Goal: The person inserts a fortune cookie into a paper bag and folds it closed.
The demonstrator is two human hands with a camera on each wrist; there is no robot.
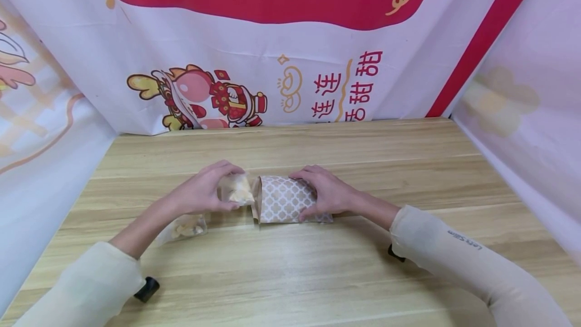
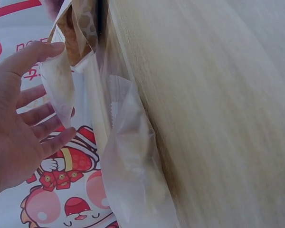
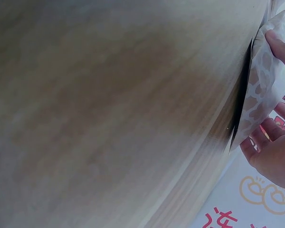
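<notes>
A brown paper bag (image 1: 287, 199) with a white lattice print lies on its side on the wooden table, its mouth facing left. My right hand (image 1: 330, 192) grips the bag across its closed end, thumb on the near side and fingers on the far side. At the bag's mouth, my left hand (image 1: 210, 188) holds a small clear packet (image 1: 240, 189) with pale yellowish pieces inside, between thumb and fingers. In the left wrist view the packet (image 2: 58, 85) is right at the open mouth (image 2: 78, 35), where the brown inside shows.
A second clear packet (image 1: 183, 228) of pale pieces lies on the table (image 1: 290, 276) below the left wrist. Printed cloth (image 1: 254, 39) hangs behind the table's back edge and along both sides. Dark bands (image 1: 147, 289) show beneath the sleeves.
</notes>
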